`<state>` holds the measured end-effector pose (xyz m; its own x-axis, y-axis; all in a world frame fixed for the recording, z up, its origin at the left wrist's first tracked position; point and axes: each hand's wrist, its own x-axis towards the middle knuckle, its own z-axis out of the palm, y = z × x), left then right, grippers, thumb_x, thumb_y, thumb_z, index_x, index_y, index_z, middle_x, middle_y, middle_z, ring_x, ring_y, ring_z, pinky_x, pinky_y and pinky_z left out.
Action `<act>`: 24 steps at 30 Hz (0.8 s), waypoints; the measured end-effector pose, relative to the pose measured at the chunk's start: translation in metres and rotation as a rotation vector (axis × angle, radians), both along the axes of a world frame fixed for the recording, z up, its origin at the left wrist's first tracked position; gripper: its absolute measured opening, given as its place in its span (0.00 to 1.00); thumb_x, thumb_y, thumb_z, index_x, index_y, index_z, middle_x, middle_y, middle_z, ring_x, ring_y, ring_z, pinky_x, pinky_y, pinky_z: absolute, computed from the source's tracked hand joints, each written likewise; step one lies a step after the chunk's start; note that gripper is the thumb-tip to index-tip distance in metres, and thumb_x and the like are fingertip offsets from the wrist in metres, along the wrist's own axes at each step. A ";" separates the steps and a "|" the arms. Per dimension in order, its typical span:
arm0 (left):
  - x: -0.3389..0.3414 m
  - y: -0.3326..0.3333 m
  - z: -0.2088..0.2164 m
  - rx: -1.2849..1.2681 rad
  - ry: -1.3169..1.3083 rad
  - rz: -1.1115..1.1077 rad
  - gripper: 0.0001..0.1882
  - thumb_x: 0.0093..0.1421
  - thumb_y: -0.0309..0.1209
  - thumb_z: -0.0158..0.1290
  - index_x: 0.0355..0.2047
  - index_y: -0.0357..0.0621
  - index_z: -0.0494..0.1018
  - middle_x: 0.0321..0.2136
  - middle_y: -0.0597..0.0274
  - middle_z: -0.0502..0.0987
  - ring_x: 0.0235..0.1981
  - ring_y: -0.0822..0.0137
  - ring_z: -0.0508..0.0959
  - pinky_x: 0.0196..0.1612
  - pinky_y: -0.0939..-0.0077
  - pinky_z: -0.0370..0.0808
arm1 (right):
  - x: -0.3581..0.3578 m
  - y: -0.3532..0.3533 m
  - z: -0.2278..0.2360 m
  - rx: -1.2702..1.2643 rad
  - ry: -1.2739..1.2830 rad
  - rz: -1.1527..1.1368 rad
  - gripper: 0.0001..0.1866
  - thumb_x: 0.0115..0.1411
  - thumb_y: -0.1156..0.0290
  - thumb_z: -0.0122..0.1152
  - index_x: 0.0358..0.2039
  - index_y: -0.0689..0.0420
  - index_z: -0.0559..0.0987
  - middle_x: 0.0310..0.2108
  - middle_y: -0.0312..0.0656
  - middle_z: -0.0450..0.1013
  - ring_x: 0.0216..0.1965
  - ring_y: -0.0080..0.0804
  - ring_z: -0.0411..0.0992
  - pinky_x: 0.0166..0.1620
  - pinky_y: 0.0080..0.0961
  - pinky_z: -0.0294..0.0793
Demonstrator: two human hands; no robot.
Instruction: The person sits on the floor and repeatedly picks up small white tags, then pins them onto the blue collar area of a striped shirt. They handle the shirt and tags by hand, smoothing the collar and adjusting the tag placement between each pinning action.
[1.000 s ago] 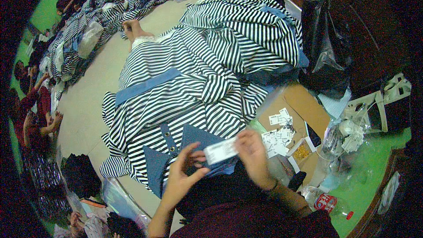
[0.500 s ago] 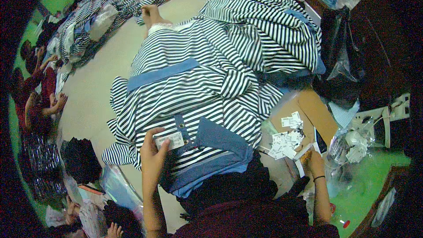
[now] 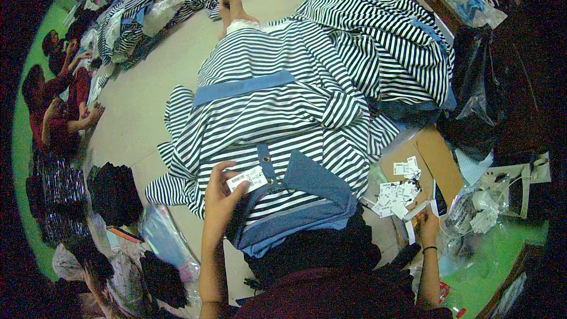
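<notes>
A black-and-white striped knit shirt (image 3: 254,121) with a blue denim-like collar (image 3: 316,180) lies spread before me. Between the thumb and fingers of my left hand (image 3: 220,198) is a white price tag (image 3: 248,178), held just left of the shirt's blue buttoned placket (image 3: 267,162). At the right, my right hand (image 3: 428,229) has its fingers drawn together by some white paper strips; what they grip is too small to make out. Just beyond that hand, a loose pile of white tags (image 3: 397,196) rests on brown cardboard (image 3: 437,165).
More striped shirts (image 3: 378,41) lie bunched beyond, and a bare foot (image 3: 233,9) shows at the far edge. Black plastic (image 3: 472,88) and clear bags (image 3: 478,207) are at the right. Folded black cloth (image 3: 115,192) sits at the left, with other people (image 3: 59,106) further off.
The whole scene has shifted rightward in view. My left hand still holds the tag, now tilted up at its right end. My right hand stays by the tag pile.
</notes>
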<state>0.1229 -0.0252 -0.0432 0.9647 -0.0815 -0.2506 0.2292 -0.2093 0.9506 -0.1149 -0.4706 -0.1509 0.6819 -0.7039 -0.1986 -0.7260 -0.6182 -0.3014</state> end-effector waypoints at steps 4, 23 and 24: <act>0.003 -0.002 0.000 -0.021 -0.060 0.020 0.21 0.48 0.20 0.52 0.44 0.38 0.60 0.30 0.58 0.70 0.31 0.70 0.71 0.34 0.81 0.69 | -0.003 -0.006 -0.002 -0.176 0.075 0.067 0.09 0.49 0.72 0.53 0.30 0.64 0.72 0.23 0.53 0.70 0.25 0.49 0.69 0.28 0.37 0.66; -0.061 -0.054 0.050 0.022 -0.142 -0.068 0.09 0.48 0.26 0.54 0.31 0.39 0.72 0.31 0.59 0.74 0.34 0.65 0.74 0.39 0.76 0.68 | 0.190 0.233 0.176 0.715 -0.549 0.955 0.08 0.48 0.78 0.57 0.31 0.62 0.74 0.27 0.42 0.74 0.29 0.26 0.73 0.31 0.19 0.71; -0.060 -0.054 0.049 0.015 -0.117 -0.054 0.09 0.48 0.25 0.54 0.31 0.39 0.72 0.30 0.59 0.74 0.33 0.66 0.74 0.39 0.77 0.68 | 0.189 0.237 0.174 0.796 -0.501 0.902 0.07 0.48 0.77 0.57 0.30 0.62 0.74 0.27 0.43 0.74 0.29 0.27 0.73 0.31 0.20 0.72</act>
